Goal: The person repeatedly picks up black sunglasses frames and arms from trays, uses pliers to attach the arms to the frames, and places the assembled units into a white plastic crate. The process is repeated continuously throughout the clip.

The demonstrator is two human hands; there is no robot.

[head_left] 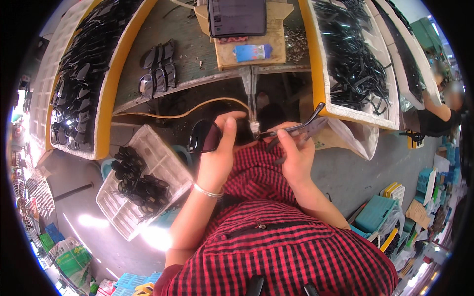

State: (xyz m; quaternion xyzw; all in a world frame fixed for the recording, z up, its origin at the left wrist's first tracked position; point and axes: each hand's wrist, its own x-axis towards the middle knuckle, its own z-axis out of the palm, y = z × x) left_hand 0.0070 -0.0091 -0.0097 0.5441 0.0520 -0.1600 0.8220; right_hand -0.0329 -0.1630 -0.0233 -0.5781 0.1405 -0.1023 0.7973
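My left hand (219,153) is closed around a sunglasses front (204,136), with one dark lens showing to the left of the thumb. Between thumb and fingers, my right hand (297,154) grips a dark sunglasses temple (312,117), whose curved end points up and right. More dark strips, probably temples, show around those fingers. Both hands meet beside the white-wrapped tip of a metal fixture (254,126) that juts from the bench edge. Where the front and the temple come together is too small and shadowed to make out.
Left on the bench stands a tray of sunglasses fronts (81,89); at right, a tray of dark temples (353,59). Several sunglasses (159,69) lie on the bench (190,71). A phone (237,17) stands behind. Lower left, a white crate (143,180) holds dark eyewear. Another person's arm (437,109) shows far right.
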